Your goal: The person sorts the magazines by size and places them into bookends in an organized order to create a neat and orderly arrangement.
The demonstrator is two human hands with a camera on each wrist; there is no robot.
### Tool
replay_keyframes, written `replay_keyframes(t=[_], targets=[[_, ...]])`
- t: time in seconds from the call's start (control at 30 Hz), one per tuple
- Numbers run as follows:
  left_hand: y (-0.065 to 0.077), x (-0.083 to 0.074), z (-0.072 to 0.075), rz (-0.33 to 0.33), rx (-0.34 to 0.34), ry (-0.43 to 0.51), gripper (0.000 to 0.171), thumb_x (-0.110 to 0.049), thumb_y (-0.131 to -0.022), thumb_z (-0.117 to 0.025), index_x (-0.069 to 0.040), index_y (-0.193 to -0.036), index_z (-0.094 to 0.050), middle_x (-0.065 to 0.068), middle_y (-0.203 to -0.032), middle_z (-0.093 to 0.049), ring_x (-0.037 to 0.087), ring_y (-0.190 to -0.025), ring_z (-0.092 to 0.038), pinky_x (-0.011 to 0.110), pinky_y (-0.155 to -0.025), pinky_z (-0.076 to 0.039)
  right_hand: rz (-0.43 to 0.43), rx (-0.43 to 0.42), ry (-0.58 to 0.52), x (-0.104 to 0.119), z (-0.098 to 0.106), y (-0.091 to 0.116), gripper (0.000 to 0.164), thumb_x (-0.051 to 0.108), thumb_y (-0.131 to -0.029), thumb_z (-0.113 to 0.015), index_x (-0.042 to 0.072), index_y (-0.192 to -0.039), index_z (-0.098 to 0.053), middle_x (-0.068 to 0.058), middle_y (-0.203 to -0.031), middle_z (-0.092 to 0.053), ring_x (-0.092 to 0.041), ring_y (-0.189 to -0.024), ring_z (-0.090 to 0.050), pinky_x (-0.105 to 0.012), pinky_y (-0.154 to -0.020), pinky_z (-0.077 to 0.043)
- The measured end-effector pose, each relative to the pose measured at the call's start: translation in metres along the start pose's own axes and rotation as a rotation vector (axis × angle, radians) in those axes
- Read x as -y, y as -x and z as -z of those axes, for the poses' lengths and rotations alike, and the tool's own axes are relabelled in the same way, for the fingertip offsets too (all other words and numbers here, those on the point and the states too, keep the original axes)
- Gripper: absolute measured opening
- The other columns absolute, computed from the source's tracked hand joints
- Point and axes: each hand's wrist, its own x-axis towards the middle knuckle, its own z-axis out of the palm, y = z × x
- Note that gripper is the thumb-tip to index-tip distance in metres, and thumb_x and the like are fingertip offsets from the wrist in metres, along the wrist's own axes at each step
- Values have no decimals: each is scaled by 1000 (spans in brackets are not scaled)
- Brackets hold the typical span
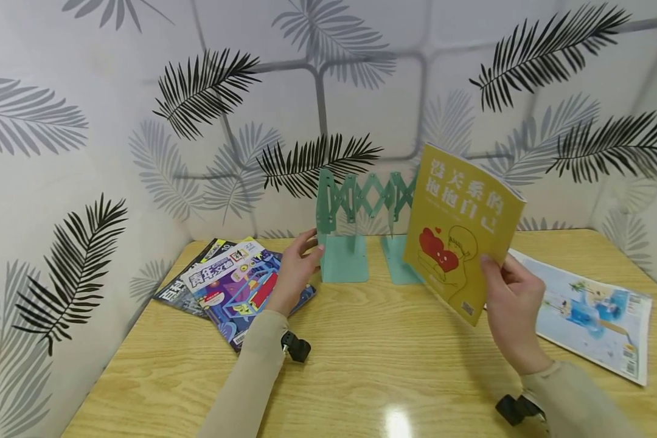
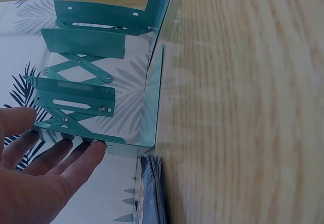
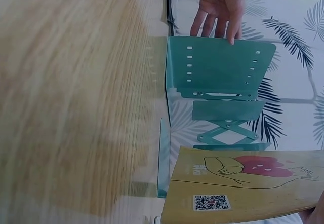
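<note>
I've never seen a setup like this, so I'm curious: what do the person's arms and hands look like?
The left hand and right hand are human and ungloved. Plain beige long sleeves reach the wrists, where each arm wears a small black device; I can't tell what it is.

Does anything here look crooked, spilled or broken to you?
Nothing looks spilled or broken. The glossy, colourful paper magazines on the left look untidy, overlapping at uneven angles. The thin yellow paperback book leans too, but that's no oddity: a bare right hand grips it.
</note>
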Motion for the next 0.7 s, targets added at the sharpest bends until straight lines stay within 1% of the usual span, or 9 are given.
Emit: replay_keyframes(t=[0.17, 0.3, 0.43, 0.57, 0.7], targets=[[-4, 7, -2, -11, -25, 8, 48, -17, -103, -54, -15, -150, -43, 17, -146, -45, 35, -128, -49, 53, -100, -44, 24, -8, -27, -5, -7, -4, 25, 14, -100, -58, 5, -119, -72, -13, -106, -72, -11, -86, -72, -21, -70, -56], [-2, 7, -2, -16, -41, 1, 47, -17, -102, -55, -17, -148, -45, 14, -144, -48, 33, -126, -51, 51, -98, -46, 7, -12, -42, -8, -13, -7, 24, 13, -100, -58, 5, -117, -73, -14, -105, -72, -9, -84, -71, -21, -68, -56], [0, 7, -2, -14, -46, -3, 46, -18, -102, -55, -18, -147, -46, 13, -143, -49, 32, -125, -53, 50, -98, -47, -2, -6, -29, -12, -18, -8, 24, 13, -100, -58, 5, -116, -73, -17, -106, -72, -8, -84, -71, -21, -69, -55], [0, 7, -2, -12, -42, -9, 46, -18, -102, -55, -18, -147, -46, 13, -143, -49, 32, -125, -52, 50, -98, -46, 9, -10, 0, -15, -22, -9, 23, 13, -100, -58, 7, -116, -73, -17, -106, -72, -6, -84, -71, -20, -70, -55], [-2, 8, -2, -11, -42, -8, 46, -18, -102, -55, -18, -148, -46, 12, -143, -49, 31, -125, -53, 50, -98, -47, 24, -10, 11, -18, -25, -10, 25, 13, -100, -57, 9, -119, -73, -17, -108, -71, -5, -85, -70, -19, -70, -55]])
